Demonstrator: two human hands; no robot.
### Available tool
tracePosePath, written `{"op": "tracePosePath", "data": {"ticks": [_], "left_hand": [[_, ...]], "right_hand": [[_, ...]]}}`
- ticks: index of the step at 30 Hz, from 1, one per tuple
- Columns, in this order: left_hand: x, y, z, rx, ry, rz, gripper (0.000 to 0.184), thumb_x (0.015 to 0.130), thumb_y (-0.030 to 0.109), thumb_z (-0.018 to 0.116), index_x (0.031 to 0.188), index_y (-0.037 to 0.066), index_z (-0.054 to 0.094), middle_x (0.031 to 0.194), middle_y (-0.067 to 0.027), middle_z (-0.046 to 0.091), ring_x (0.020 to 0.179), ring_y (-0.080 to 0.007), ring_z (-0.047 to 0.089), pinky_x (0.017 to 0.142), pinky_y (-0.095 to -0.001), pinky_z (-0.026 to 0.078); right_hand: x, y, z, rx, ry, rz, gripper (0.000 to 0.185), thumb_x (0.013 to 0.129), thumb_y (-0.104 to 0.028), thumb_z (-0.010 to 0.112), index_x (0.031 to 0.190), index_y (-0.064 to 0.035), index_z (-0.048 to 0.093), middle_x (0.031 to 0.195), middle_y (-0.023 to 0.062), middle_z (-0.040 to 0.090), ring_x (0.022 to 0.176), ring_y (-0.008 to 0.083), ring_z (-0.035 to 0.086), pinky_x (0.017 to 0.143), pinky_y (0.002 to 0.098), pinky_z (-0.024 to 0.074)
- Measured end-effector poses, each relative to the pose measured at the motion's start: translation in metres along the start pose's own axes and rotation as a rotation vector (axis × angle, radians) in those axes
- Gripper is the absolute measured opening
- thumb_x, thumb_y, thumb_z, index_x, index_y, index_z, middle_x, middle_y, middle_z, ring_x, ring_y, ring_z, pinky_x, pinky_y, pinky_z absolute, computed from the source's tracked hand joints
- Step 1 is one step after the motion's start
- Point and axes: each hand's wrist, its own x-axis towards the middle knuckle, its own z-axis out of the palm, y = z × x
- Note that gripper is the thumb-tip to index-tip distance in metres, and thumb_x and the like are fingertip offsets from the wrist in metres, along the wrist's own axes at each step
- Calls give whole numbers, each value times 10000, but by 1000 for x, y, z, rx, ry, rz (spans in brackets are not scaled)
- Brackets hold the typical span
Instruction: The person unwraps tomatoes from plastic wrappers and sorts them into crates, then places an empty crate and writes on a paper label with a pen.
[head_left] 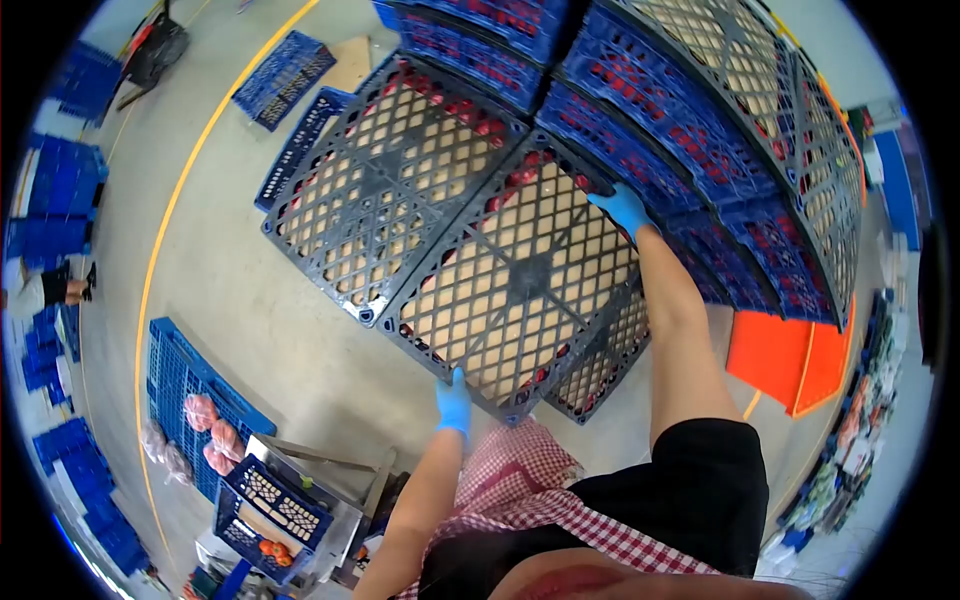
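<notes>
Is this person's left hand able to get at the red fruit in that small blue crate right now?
Probably not without turning: the left hand is at the edge of the lattice-topped crate, and the red fruit lies off to the person's left. Nothing visible covers the fruit, though.

Stacked blue plastic crates (625,155) and a flat blue plastic grid pallet (180,365) are carried by the yellow-lined grey floor (285,350).
</notes>
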Motion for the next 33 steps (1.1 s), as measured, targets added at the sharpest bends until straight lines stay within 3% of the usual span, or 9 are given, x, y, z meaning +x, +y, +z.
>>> {"op": "tracePosePath", "data": {"ticks": [1,3,7,10,12,17,21,27,33], "left_hand": [[-5,3,3,16,42,53,388,892,194,572,1174,-47,462,1075,-141,574,933,-232,553,814,-336,451],[-8,2,3,13,66,133,339,902,216,566,1135,-19,491,1004,-103,582,851,-213,565,750,-335,471],[-8,-2,-29,-64,-107,43,318,902,252,588,1129,43,511,993,-64,589,876,-191,579,739,-342,489],[-52,31,-42,-155,-188,-39,374,881,246,617,1175,47,502,1066,-74,597,974,-202,574,827,-373,471],[-22,11,-48,-225,-170,59,415,852,226,642,1203,47,512,1121,-82,603,1001,-206,574,853,-386,466],[-7,45,139,172,-542,370,366,792,193,673,1109,23,612,975,-90,649,875,-188,597,794,-330,473],[-113,79,291,495,-461,568,368,782,189,683,1085,0,596,987,-83,642,862,-171,583,791,-310,463],[-139,77,231,469,-353,755,331,756,140,684,1039,-16,609,946,-79,643,853,-159,585,784,-290,459],[-96,101,321,-10,-416,472,262,784,193,657,954,-6,642,836,-71,638,745,-135,589,675,-268,472]], "right_hand": [[4,6,6,-17,166,-89,603,718,-590,677,904,-22,596,724,95,601,691,248,583,654,421,438],[-45,-28,-24,-84,66,-9,686,720,-606,665,988,20,587,810,125,614,739,258,591,649,413,459],[-110,-66,-49,-182,94,-44,514,755,-570,666,786,-80,513,641,44,423,587,194,450,594,409,406],[-132,-48,-66,-324,197,-283,689,655,-583,697,974,25,645,946,252,646,873,380,627,738,432,475],[-156,-49,-50,-333,244,-310,675,659,-594,682,903,35,659,882,263,646,847,381,637,724,439,489],[-197,361,-64,316,478,-38,491,659,-398,782,765,69,670,641,92,650,559,167,593,520,346,460],[-221,531,-93,604,457,258,268,742,-190,737,785,67,673,749,66,646,645,149,555,602,336,445],[-257,472,-62,648,439,86,351,776,-267,734,598,-7,577,548,-26,444,506,100,336,470,345,264],[-166,452,-170,559,407,92,297,776,-251,729,712,20,625,600,5,550,529,82,441,473,291,347]]}}
